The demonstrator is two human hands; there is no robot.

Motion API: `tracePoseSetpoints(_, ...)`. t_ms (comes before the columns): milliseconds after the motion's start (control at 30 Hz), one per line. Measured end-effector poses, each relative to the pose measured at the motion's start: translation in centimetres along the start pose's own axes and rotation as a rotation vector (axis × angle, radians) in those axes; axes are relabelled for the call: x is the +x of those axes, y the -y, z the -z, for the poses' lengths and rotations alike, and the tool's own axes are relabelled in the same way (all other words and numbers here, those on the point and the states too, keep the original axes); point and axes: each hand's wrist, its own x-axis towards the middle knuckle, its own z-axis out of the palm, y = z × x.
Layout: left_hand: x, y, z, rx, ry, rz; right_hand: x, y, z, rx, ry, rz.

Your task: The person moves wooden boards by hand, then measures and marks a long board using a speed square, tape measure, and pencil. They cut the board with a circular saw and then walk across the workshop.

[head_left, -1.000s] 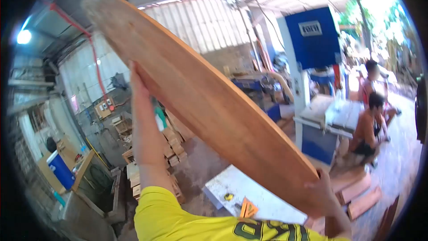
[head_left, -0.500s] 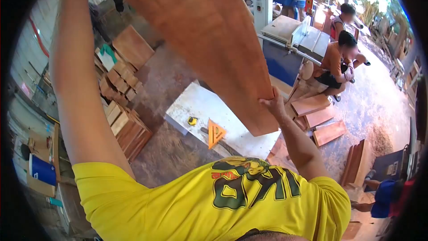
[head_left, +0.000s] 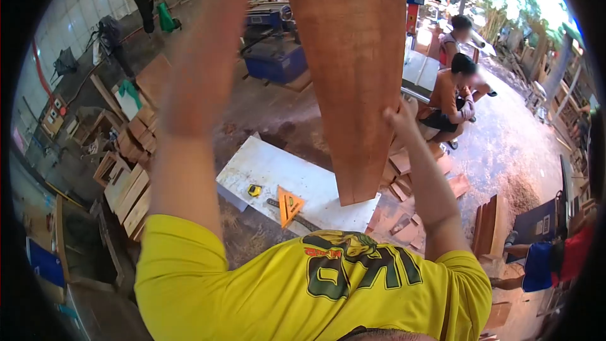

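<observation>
A long reddish-brown wooden board point(head_left: 356, 69) is held up in front of me, its lower end above a white work surface. My right hand point(head_left: 402, 117) grips the board's right edge, thumb on the near face, fingers partly hidden behind the edge. My left arm reaches up, blurred, to the top of the view; the hand is cut off there. On the white work surface point(head_left: 334, 192) below lie a yellow tape measure point(head_left: 254, 190), an orange triangular square point(head_left: 290, 206) and a dark flat strip point(head_left: 303, 221).
Stacked wood pieces point(head_left: 129, 196) stand on the left. A blue machine point(head_left: 275, 61) is beyond the work surface. Two people point(head_left: 449, 91) sit at the right; another person point(head_left: 540, 265) stands at the far right. Boards point(head_left: 487, 224) lean near a sawdust pile point(head_left: 522, 192).
The board has swung from a slant to nearly upright. My left arm has moved right, and my view has shifted, showing more of the left side. My right hand keeps its grip.
</observation>
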Motion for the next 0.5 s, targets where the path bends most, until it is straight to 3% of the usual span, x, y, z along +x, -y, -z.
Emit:
tracePoseSetpoints(33, -5.8, 0.3, -3.7, 0.119, 0.029, 0.155, 2.1, 2.0, 1.2, -0.109, -0.019, -0.052)
tracePoseSetpoints(67, -8.0, 5.7, -7.3, -0.235, -0.133, -0.004, 4.3, 4.6, 1.8, -0.087, -0.053, 0.045)
tracePoseSetpoints(100, -9.2, 9.5, -8.8, -0.261, -0.204, 0.019, 6.2, 8.1, 2.1, -0.068, -0.085, 0.146)
tracePoseSetpoints(167, -13.8, 11.9, -12.7, -0.327, -0.246, 0.041, 9.7, 14.4, 2.9, -0.337, -0.253, 0.221)
tracePoseSetpoints(200, -14.9, 13.4, -13.9, -0.306, -0.274, 0.081, 10.0, 18.2, 2.5, -0.376, -0.317, 0.145)
tracePoseSetpoints(233, -15.3, 14.9, -14.8, -0.32, -0.264, 0.085, 12.1, 19.5, 3.1, -0.06, -0.222, 0.145)
tracePoseSetpoints(267, -15.6, 16.2, -15.7, -0.316, -0.3, 0.05, 13.9, 21.0, 4.2, -0.107, -0.189, 0.227)
tracePoseSetpoints(300, -15.7, 16.9, -16.5, -0.312, -0.34, 0.011, 16.2, 22.2, 6.4, -0.155, -0.27, 0.065)
tracePoseSetpoints(367, -15.1, 17.8, -17.9, -0.287, -0.351, -0.007, 16.3, 26.2, 6.8, -0.016, -0.08, 0.214)
tracePoseSetpoints(500, -14.9, 17.8, -20.4, -0.2, -0.378, -0.011, 17.8, 33.1, 9.6, 0.069, 0.017, 0.289)
